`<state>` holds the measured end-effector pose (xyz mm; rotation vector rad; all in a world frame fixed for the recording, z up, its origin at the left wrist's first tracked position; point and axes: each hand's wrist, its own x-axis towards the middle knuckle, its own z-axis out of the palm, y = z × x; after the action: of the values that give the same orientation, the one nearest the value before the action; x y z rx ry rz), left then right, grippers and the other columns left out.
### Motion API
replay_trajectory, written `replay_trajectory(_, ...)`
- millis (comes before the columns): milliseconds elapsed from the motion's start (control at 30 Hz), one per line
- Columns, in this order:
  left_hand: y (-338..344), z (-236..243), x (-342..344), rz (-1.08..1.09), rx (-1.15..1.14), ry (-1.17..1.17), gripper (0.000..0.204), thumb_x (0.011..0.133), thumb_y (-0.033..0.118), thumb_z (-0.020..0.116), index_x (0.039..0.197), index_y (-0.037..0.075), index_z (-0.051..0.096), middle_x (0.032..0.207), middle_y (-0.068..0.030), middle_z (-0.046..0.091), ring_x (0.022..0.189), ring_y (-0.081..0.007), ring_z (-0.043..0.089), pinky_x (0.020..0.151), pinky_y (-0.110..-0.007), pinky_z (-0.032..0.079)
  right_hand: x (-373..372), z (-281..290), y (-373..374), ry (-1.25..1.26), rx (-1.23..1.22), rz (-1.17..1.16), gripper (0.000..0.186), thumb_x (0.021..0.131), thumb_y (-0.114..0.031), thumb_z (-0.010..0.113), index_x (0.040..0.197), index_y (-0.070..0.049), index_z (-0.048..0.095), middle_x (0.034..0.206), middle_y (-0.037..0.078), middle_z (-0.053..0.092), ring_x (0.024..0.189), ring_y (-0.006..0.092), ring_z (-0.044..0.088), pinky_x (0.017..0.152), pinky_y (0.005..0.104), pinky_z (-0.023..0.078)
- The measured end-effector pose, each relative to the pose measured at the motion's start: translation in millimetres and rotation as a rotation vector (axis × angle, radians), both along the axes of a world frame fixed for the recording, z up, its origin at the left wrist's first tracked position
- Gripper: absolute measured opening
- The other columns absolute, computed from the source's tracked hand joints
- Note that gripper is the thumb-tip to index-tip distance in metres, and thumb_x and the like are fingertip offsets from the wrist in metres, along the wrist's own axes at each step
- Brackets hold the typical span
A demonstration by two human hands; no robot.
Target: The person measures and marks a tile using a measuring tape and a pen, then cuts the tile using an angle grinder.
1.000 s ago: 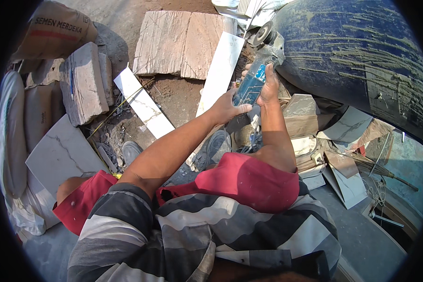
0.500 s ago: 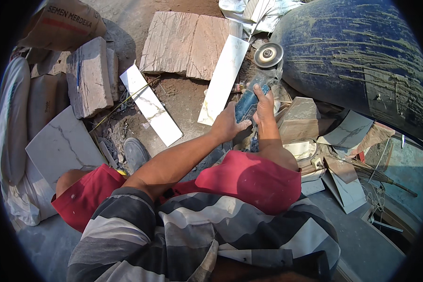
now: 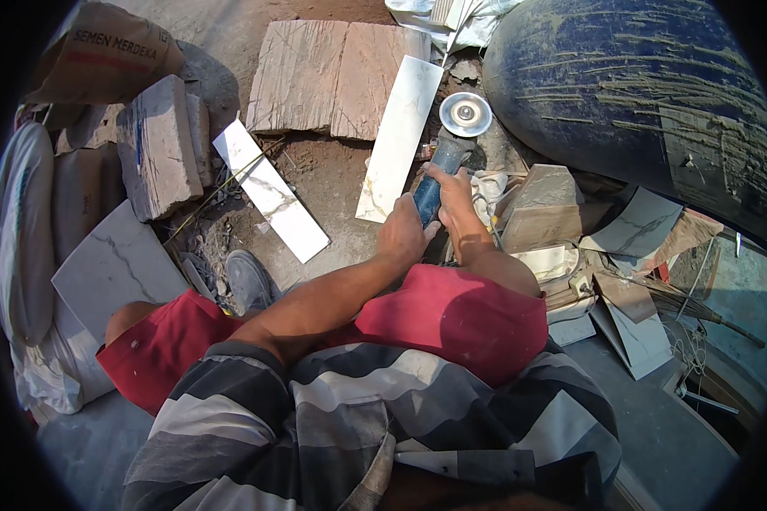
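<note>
A blue angle grinder (image 3: 429, 198) is held between both hands, its round disc (image 3: 466, 114) pointing away from me. My left hand (image 3: 404, 230) is closed around the left side of the grinder's body. On the right side, my right hand (image 3: 453, 200) grips it further up, nearer the grey head. Just left of the grinder lies a long white marble-patterned tile strip (image 3: 398, 140), its upper end resting on a stone slab. The disc hangs to the right of this strip and looks apart from it. A second white strip (image 3: 273, 192) lies on the ground further left.
Large reddish stone slabs (image 3: 324, 77) lie ahead, and a stone block (image 3: 158, 149) leans at the left. A big blue drum (image 3: 631, 94) fills the upper right. Tile offcuts (image 3: 631, 336) and a grey stone piece (image 3: 545, 200) are heaped at the right. A marbled tile (image 3: 115, 268) leans near my left knee.
Both hands have moved left and slightly nearer to me with the grinder. Its disc has shifted left, away from the drum, and its face shows more brightly.
</note>
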<state>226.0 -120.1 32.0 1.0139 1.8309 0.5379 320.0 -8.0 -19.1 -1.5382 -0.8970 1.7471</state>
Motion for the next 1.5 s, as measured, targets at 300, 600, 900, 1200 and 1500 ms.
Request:
replay_trajectory(300, 17.5, -84.7, -51.4, 0.222, 0.15, 0.232, 0.054, 0.092, 0.035, 0.064, 0.126, -0.004, 0.049, 0.119, -0.0239, 0.058, 0.114, -0.0408, 0.057, 0.099, -0.048, 0.044, 16.2, -39.3, 57.3, -0.15, 0.026, 0.044, 0.053, 0.075, -0.012, 0.077, 0.112, 0.01, 0.046, 0.094, 0.016, 0.059, 0.077, 0.0229, 0.065, 0.063, 0.0361, 0.056)
replay_trajectory(600, 44.3, -148.0, -72.5, 0.351, -0.24, -0.061, 0.042, 0.096, 0.032, 0.058, 0.127, 0.004, 0.058, 0.122, -0.0229, 0.064, 0.115, -0.038, 0.061, 0.099, -0.046, 0.047, 27.3, -87.0, 83.5, -0.114, 0.008, -0.029, 0.022, 0.082, -0.011, 0.071, 0.098, -0.002, 0.059, 0.078, 0.007, 0.062, 0.063, 0.0193, 0.062, 0.057, 0.0324, 0.053)
replay_trajectory(900, 33.0, -135.1, -75.5, 0.502, -0.096, -0.246, 0.028, 0.097, 0.02, 0.056, 0.12, 0.006, 0.062, 0.117, -0.0233, 0.066, 0.109, -0.0386, 0.063, 0.095, -0.044, 0.048, 30.9, -101.8, 79.6, -0.021, -0.077, -0.012, 0.02, 0.083, -0.01, 0.068, 0.099, 0.0, 0.06, 0.079, 0.008, 0.063, 0.065, 0.0203, 0.063, 0.059, 0.0323, 0.054)
replay_trajectory(1200, -15.6, -51.6, -200.1, 0.672, 0.151, 0.146, 0.038, 0.099, 0.035, 0.045, 0.101, 0.002, 0.063, 0.1, -0.0248, 0.067, 0.099, -0.0439, 0.062, 0.087, -0.048, 0.047, 32.7, -101.1, 81.3, -0.057, -0.175, 0.031, 0.035, 0.081, -0.016, 0.069, 0.109, 0.001, 0.056, 0.092, 0.011, 0.062, 0.074, 0.0241, 0.066, 0.065, 0.0394, 0.057)
replay_trajectory(1500, -68.8, -13.2, -412.6, 0.921, 0.005, 0.647, 0.047, 0.101, 0.04, 0.042, 0.114, 0.003, 0.067, 0.109, -0.0251, 0.068, 0.105, -0.0424, 0.064, 0.092, -0.048, 0.049, 41.4, -117.6, 83.7, -0.232, -0.128, 0.076, 0.035, 0.079, -0.018, 0.07, 0.106, 0.002, 0.06, 0.093, 0.009, 0.063, 0.079, 0.0219, 0.064, 0.072, 0.0357, 0.053)
